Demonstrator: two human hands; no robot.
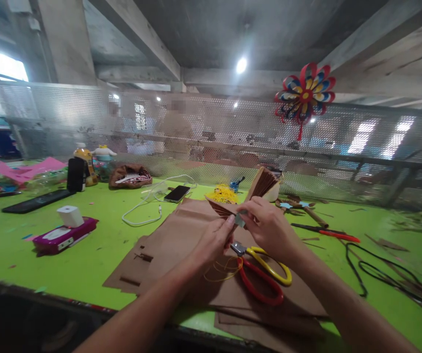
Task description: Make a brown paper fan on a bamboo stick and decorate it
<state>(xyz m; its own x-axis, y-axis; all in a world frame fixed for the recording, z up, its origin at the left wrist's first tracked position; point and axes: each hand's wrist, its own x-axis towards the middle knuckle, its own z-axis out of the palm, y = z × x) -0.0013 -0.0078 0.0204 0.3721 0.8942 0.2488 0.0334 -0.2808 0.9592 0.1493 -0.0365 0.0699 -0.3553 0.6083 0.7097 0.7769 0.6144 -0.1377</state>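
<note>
Between my two hands is a folded brown paper fan (261, 187), its pleats spread at both ends and pinched at the middle. My left hand (216, 236) is closed on its lower left part, thumb on top. My right hand (265, 220) pinches a small pale blue-green piece (239, 220) against the fan's middle; its exact kind is hard to tell. Below my hands, scissors (258, 274) with one red and one yellow handle lie on stacked brown paper sheets (181, 240). A loop of thin yellow thread (220, 269) rests beside them.
Yellow string (222, 194) lies behind the fan. Left are a phone (177, 193), a white cable (140, 223) and a purple power strip (65, 235). Red-handled pliers or scissors (337, 237) and a black cord (380, 269) lie right. A perforated metal screen (211, 127) stands behind the green table.
</note>
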